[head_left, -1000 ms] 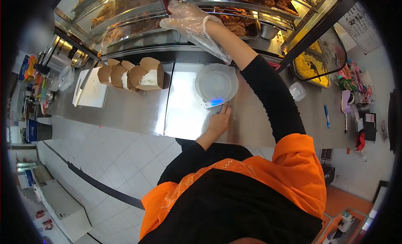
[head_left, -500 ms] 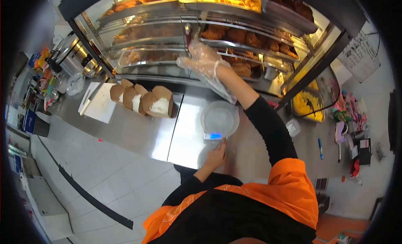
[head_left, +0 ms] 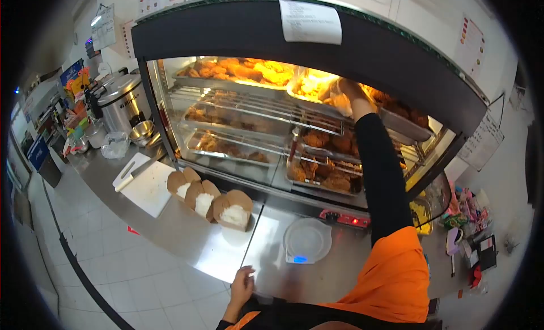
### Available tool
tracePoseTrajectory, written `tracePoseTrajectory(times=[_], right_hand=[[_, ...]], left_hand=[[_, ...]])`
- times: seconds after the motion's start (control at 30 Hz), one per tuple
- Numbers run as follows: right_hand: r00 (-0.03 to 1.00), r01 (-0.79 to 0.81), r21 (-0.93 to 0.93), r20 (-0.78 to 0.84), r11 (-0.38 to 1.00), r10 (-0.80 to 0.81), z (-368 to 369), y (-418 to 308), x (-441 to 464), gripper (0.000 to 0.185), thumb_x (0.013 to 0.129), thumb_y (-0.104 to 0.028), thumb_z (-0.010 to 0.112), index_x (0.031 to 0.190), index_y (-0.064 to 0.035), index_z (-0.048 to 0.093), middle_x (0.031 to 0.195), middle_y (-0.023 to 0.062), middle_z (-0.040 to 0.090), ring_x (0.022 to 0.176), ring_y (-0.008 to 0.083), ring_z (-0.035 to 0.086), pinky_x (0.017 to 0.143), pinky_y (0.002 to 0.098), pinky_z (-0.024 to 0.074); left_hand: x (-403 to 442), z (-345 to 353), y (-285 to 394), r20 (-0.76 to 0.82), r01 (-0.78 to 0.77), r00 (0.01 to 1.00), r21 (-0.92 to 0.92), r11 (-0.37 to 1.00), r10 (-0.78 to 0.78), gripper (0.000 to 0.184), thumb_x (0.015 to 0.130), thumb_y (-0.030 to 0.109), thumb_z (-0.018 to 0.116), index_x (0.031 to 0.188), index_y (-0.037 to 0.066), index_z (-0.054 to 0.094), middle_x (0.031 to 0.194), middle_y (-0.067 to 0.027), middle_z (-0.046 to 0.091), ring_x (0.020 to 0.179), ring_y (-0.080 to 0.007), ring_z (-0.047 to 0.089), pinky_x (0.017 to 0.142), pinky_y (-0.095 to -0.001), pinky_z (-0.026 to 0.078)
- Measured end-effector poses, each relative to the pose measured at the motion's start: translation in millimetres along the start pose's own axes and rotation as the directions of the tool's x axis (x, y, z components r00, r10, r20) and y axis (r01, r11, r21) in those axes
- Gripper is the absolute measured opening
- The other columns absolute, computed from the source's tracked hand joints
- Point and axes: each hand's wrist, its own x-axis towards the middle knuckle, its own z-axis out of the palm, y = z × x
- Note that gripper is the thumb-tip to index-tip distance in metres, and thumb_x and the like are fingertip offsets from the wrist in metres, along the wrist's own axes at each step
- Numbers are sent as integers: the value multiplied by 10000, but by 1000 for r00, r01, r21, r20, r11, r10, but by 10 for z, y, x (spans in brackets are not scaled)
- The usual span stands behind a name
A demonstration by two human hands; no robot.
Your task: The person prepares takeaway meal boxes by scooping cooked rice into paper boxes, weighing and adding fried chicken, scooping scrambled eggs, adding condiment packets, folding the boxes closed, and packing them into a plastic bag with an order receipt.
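My right hand [head_left: 342,97], in a clear plastic glove, reaches into the top shelf of the lit food warmer [head_left: 221,43]. It is over a tray of golden fried pieces [head_left: 310,86]; its fingers are blurred and partly hidden, so any grip is unclear. My left hand [head_left: 242,283] is bare, its fingers curled in with nothing visible in them, by the counter's front edge. Ahead and to its right lies a small digital scale [head_left: 300,259] with a blue display and a round translucent plastic dish [head_left: 309,239] on it.
Three brown cardboard boxes [head_left: 233,208] with white rice stand left of the scale. Beyond them a knife [head_left: 133,176] lies on a white cutting board [head_left: 148,195]. Lower warmer shelves hold trays of fried chicken [head_left: 326,174]. A tub of yellow food [head_left: 420,214] is at right.
My right hand has moved from the warmer's middle shelves up to the top shelf. My left hand has drawn away from the scale to the left. The view has tilted up.
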Motion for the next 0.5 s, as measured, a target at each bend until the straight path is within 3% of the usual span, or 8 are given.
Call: tracePoseTrajectory(times=[0.03, 0.1, 0.2, 0.5], right_hand=[[1000, -10, -3, 10, 1000, 10, -9, -15, 52, 461, 828, -288, 382, 1242, -87, 362, 1251, 135, 371, 1179, 243, 314, 974, 343, 257], [999, -32, -22, 30, 999, 33, 51, -54, 100, 452, 824, -280, 391, 1232, -86, 371, 1235, 132, 380, 1162, 241, 326, 965, 341, 265], [999, -44, -32, 26, 999, 45, 65, -34, 74, 438, 820, -269, 405, 1217, -85, 384, 1212, 128, 394, 1137, 238, 342, 952, 339, 277], [999, -28, -28, -47, 999, 26, 129, 4, -3, 396, 806, -233, 447, 1172, -82, 424, 1140, 116, 437, 1062, 230, 393, 914, 333, 314]], left_hand=[[-1, -58, -106, -73, 6, 997, -33, 999, -8, 218, 736, -25, 483, 940, 40, 522, 1034, -127, 522, 851, -193, 551, 644, -252, 458], [-58, -171, -405, -50, 264, 959, -184, 947, -277, 210, 738, -32, 480, 932, 36, 521, 967, -116, 547, 799, -196, 563, 632, -260, 455], [-30, -287, -638, -143, 284, 934, -265, 922, -328, 185, 749, -24, 471, 919, 26, 519, 903, -111, 567, 743, -196, 571, 625, -265, 452], [-64, -440, -327, -88, 265, 958, -80, 961, -271, 164, 774, 1, 444, 907, 34, 533, 813, -110, 570, 622, -207, 572, 559, -279, 449]])
